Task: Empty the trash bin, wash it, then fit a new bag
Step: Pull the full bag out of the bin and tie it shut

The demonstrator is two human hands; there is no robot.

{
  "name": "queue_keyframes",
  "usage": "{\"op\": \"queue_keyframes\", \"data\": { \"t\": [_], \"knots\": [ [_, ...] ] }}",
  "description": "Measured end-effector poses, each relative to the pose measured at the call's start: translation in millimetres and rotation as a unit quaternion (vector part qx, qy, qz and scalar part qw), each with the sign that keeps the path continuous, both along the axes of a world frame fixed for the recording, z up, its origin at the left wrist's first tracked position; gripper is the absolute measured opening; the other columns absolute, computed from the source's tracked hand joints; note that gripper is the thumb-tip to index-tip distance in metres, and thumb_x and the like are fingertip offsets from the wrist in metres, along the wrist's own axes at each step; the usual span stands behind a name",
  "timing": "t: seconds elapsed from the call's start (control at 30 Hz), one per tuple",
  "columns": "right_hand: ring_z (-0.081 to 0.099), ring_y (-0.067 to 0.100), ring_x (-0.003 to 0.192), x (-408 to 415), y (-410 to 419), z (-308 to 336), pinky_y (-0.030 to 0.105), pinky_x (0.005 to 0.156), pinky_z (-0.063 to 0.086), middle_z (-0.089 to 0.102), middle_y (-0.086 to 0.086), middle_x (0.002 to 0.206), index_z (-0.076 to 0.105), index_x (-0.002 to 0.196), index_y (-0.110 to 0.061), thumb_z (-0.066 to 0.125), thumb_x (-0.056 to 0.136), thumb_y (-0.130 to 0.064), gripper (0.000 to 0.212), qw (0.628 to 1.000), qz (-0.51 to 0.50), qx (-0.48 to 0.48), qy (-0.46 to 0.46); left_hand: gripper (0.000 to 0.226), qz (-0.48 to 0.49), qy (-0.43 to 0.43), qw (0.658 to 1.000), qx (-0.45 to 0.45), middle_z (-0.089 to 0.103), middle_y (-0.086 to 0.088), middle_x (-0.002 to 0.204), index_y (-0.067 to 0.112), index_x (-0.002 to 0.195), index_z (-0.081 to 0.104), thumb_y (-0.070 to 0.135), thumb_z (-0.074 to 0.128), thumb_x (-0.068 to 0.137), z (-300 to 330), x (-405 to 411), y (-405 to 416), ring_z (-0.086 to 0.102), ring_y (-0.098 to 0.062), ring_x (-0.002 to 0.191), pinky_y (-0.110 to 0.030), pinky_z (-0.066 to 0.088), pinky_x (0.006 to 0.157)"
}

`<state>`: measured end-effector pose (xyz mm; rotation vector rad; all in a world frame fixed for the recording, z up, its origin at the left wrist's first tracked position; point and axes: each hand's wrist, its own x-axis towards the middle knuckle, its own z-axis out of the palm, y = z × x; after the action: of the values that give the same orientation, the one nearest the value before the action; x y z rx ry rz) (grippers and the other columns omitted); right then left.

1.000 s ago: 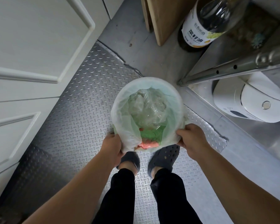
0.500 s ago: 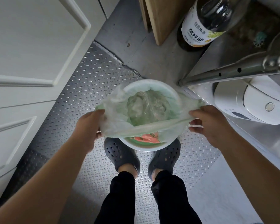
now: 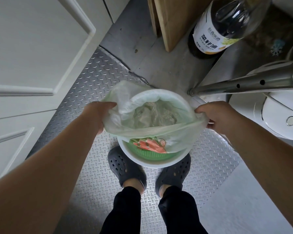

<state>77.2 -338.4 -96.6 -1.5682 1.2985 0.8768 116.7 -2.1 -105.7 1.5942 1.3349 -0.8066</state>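
- I see the white trash bin (image 3: pixel 152 163) standing on the diamond-plate metal floor (image 3: pixel 85 92), just ahead of my two dark clogs (image 3: pixel 125 168).
- My left hand (image 3: pixel 98 115) grips the left edge of the pale green bag (image 3: pixel 152 130), fingers curled into the plastic.
- My right hand (image 3: pixel 215 117) pinches the bag's right edge, so the near edge stretches taut between both hands across the bin's mouth.
- The bag's far side is folded over the bin's far rim; crumpled clear plastic sits inside it.
- Below the stretched edge, a red-and-green wrapper (image 3: pixel 149 145) shows in the bin.
- An oil bottle (image 3: pixel 215 31) and a wooden board (image 3: pixel 172 21) stand beyond; a white appliance (image 3: pixel 281 115) sits to the right.
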Motion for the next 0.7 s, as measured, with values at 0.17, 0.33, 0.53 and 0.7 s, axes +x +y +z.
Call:
{"op": "queue_keyframes", "data": {
  "t": [0.17,0.33,0.53,0.7],
  "knots": [
    [0.048,0.026,0.061,-3,4,10,0.029,0.056,0.039,0.052,0.008,0.064,0.056,0.068,-0.004,0.064,0.064,-0.01,0.01,0.98,0.054,-0.13,-0.142,0.014,-0.11,-0.224,0.965,0.082,0.059,0.009,0.064,0.024,0.069,0.059,0.032,0.068,0.077,22,5,-1,0.056,-0.013,0.059,-0.023,0.045,0.055],
    [0.05,0.003,0.048,-33,8,49,0.023,0.048,0.035,0.056,-0.005,0.061,0.055,0.07,-0.017,0.056,0.068,-0.017,0.002,0.938,0.12,-0.238,-0.223,0.024,-0.104,-0.298,0.943,0.105,0.053,0.015,0.041,0.02,0.06,0.061,0.031,0.056,0.08,53,-10,8,0.038,0.0,0.035,-0.014,0.032,0.039],
    [0.058,0.002,0.058,-60,-4,79,0.023,0.052,0.037,0.059,-0.003,0.06,0.054,0.076,-0.03,0.056,0.066,-0.029,0.01,0.92,0.137,-0.265,-0.253,0.025,-0.033,-0.257,0.962,0.088,0.049,-0.003,0.062,0.007,0.067,0.061,0.029,0.058,0.079,68,-31,40,0.05,-0.018,0.063,-0.039,0.059,0.065],
    [0.071,0.017,0.062,-70,-21,87,0.035,0.06,0.058,0.068,-0.012,0.068,0.062,0.077,-0.03,0.071,0.066,-0.039,0.017,0.948,0.062,-0.143,-0.277,0.019,-0.025,-0.23,0.972,0.035,0.061,0.007,0.063,0.019,0.065,0.068,0.025,0.064,0.082,70,-41,54,0.059,-0.015,0.068,-0.028,0.058,0.06]
  ]
}}
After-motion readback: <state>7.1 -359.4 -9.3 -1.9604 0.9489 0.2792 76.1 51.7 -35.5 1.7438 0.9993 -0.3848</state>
